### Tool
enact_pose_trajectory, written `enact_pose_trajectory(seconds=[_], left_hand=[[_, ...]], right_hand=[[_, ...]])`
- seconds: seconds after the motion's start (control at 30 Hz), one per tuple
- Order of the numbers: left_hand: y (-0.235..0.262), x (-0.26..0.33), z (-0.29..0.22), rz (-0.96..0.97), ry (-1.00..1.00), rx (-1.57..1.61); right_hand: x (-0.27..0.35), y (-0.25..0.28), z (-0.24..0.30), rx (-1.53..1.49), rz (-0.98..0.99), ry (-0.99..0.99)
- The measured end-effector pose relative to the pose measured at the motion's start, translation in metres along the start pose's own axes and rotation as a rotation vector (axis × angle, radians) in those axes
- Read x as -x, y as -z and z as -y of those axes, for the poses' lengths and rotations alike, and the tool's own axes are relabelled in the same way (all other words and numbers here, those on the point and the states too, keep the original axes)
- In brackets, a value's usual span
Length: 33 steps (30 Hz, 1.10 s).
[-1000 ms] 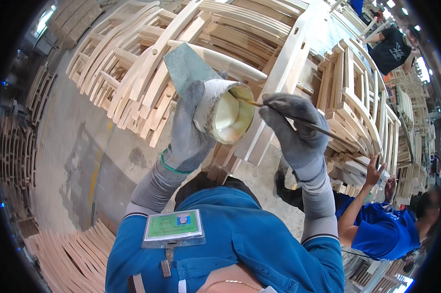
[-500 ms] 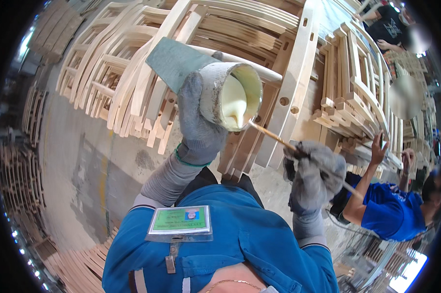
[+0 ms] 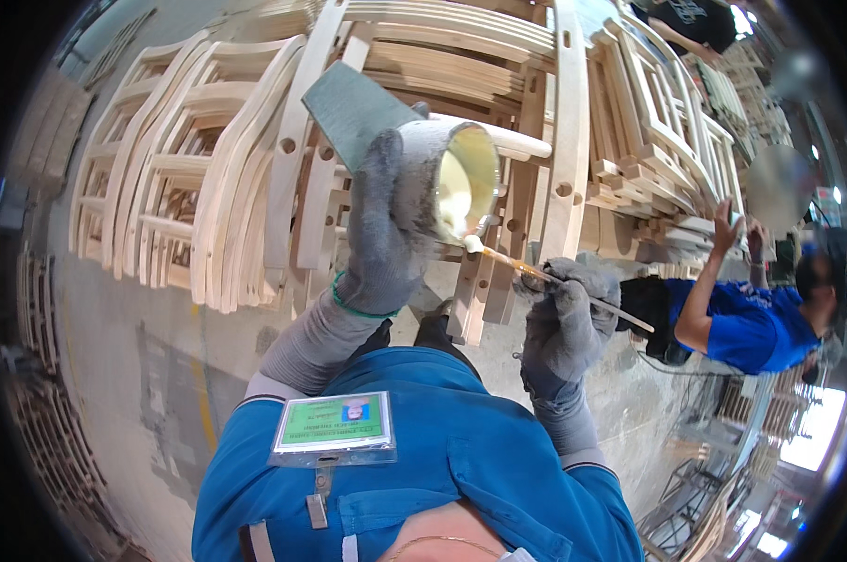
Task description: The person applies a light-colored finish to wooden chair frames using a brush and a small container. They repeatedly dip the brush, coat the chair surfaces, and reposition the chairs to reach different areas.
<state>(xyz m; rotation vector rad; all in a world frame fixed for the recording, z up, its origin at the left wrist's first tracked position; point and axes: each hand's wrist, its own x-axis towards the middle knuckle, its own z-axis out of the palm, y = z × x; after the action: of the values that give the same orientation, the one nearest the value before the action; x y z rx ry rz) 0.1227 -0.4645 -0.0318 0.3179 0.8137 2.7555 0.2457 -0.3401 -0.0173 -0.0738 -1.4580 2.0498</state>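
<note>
My gloved left hand (image 3: 378, 229) is wrapped round a whitish, stained cup (image 3: 418, 178), tipped so its mouth faces right. Thick cream-coloured liquid (image 3: 455, 192) lies inside it. A flat grey-green plate (image 3: 356, 110) sticks out behind the same hand, beside the cup; how it is held is hidden. In my gloved right hand (image 3: 571, 323) is a thin stick (image 3: 504, 259), gripped between thumb and fingers. Its far tip carries a blob of the cream liquid, right at the cup's lower rim, and its other end juts out to the right.
Pale wooden chair frames (image 3: 208, 173) stand in rows at the left. Ahead, a stacked wooden frame with a holed upright post (image 3: 571, 131) rises close beyond the cup. More frames (image 3: 662, 150) are piled at right, near a co-worker in a blue shirt (image 3: 737, 323). Another person (image 3: 690, 23) is farther back.
The stick's tip now shows a cream blob just outside the rim. My right hand has shifted slightly left, and the surroundings have swung in view.
</note>
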Motion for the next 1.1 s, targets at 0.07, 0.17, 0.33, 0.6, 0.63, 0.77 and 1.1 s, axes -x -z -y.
enact_pose_trajectory(seconds=[0.07, 0.17, 0.33, 0.6, 0.63, 0.77, 1.1], left_hand=[[0.009, -0.002, -0.008, -0.018, 0.131, 0.041], [0.032, 0.008, -0.022, -0.064, 0.183, 0.201], [0.060, 0.006, -0.033, -0.174, 0.169, 0.158], [0.071, 0.010, -0.056, -0.103, 0.122, 0.079], [0.067, 0.010, -0.060, -0.136, 0.129, 0.080], [0.069, 0.010, -0.065, -0.130, 0.121, 0.121], [0.063, 0.010, -0.070, -0.218, 0.122, 0.161]], right_hand=[[-0.004, -0.011, 0.004, -0.004, -0.124, -0.033], [-0.034, 0.004, 0.014, 0.225, -0.222, 0.040], [-0.080, 0.051, 0.012, 0.592, -0.258, 0.141], [-0.097, 0.048, -0.014, 0.593, -0.212, -0.010], [-0.098, 0.046, -0.015, 0.602, -0.226, 0.007], [-0.094, 0.052, -0.020, 0.915, -0.120, 0.203], [-0.093, 0.043, -0.023, 1.077, -0.242, 0.185]])
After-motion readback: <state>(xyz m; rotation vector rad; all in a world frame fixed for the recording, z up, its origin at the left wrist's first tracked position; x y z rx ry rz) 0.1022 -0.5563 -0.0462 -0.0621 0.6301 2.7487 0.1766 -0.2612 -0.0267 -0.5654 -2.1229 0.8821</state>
